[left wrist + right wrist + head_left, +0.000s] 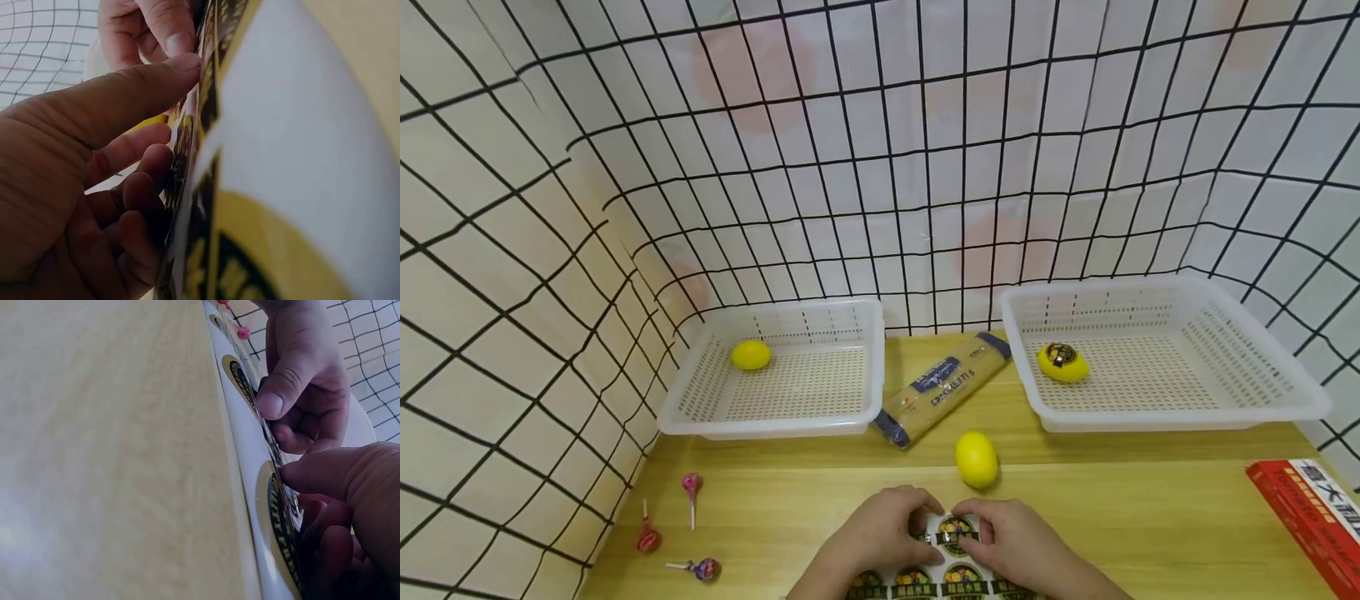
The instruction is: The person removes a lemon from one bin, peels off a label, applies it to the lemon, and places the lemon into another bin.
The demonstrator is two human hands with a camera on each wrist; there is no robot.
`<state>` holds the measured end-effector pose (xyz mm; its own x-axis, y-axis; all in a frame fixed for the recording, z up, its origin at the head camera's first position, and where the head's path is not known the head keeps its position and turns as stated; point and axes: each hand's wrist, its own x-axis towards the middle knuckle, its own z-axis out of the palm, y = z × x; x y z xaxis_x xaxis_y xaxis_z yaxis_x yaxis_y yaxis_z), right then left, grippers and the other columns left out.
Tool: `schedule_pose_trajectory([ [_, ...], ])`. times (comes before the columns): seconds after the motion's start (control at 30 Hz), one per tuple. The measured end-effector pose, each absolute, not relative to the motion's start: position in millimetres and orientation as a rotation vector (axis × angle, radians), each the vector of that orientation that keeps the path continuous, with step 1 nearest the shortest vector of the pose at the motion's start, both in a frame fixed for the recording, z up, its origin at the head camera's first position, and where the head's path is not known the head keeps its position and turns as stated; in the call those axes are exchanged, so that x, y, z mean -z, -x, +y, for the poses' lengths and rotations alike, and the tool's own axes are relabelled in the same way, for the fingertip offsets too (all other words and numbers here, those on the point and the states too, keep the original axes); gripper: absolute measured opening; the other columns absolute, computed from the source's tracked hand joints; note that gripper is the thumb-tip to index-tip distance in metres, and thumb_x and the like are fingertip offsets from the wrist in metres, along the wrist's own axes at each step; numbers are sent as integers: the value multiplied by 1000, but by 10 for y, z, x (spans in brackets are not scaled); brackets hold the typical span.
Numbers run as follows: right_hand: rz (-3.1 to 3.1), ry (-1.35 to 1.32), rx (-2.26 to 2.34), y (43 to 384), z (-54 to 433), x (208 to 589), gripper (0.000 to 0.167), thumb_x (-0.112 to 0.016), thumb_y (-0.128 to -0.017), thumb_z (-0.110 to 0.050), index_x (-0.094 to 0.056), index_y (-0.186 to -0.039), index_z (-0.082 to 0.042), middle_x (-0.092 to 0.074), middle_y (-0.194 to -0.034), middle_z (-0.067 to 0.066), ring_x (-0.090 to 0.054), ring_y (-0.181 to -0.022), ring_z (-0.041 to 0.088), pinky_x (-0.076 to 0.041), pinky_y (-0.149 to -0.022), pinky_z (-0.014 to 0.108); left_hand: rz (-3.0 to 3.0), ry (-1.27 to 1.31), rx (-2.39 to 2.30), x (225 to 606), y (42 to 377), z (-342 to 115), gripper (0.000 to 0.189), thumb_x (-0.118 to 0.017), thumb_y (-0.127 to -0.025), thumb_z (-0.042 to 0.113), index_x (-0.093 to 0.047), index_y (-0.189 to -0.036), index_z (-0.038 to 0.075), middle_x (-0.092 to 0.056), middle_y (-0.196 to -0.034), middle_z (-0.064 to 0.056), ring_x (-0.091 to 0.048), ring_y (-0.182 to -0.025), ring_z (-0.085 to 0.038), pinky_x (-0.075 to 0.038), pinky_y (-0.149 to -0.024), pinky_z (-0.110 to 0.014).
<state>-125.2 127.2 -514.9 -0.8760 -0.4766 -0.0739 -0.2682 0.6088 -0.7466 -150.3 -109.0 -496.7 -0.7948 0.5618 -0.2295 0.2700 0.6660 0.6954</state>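
Note:
A white sheet of round fruit stickers [964, 581], printed black, gold and green, lies at the front middle of the table. My left hand [886, 527] pinches its far edge, thumb on top and fingers curled behind. My right hand [1019, 540] pinches the same edge a little to the right, its thumb on a sticker [955, 533]. In the right wrist view both thumbs press the printed face close together. Whether a sticker is lifting from the sheet I cannot tell. Just beyond the hands sits a plain yellow lemon [977, 459], touched by neither.
A white basket [775, 427] at back left holds a plain lemon [751, 355]; another basket [1180, 417] at back right holds a stickered lemon [1063, 363]. Between them lies a spaghetti packet [943, 389]. Lollipops [692, 485] lie left, a red box [1300, 508] right. Black wire grids surround the table.

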Motion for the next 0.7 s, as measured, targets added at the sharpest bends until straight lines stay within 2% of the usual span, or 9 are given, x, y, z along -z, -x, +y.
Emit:
schedule_pose_trajectory([
  [0.33, 2611, 601, 1108, 1250, 1235, 5182, 21, -74, -93, -31, -69, -112, -25, -49, -61, -18, -40, -48, -3, -35, -46, 19, 2549, -735, -876, 5055, 1506, -1100, 31, -87, -80, 39, -73, -106, 29, -56, -78, 18, -48, -66, 4, -42, -63, -16],
  [0.53, 2704, 618, 1108, 1225, 1209, 5197, 9, -73, -95, -27, -66, -100, -29, -45, -60, -19, -36, -48, -4, -32, -46, 18, 2575, -733, -882, 5061, 1499, -1084, 29, -87, -80, 39, -73, -103, 30, -56, -78, 19, -48, -66, 5, -42, -63, -16],
  [0.7, 2732, 598, 1084, 1215, 1192, 5192, 10, -69, -98, -27, -59, -95, -31, -44, -62, -19, -36, -50, -4, -33, -47, 19, 2584, -755, -866, 5049, 1480, -1073, 24, -86, -81, 40, -73, -99, 31, -57, -80, 20, -50, -68, 7, -44, -64, -15],
])
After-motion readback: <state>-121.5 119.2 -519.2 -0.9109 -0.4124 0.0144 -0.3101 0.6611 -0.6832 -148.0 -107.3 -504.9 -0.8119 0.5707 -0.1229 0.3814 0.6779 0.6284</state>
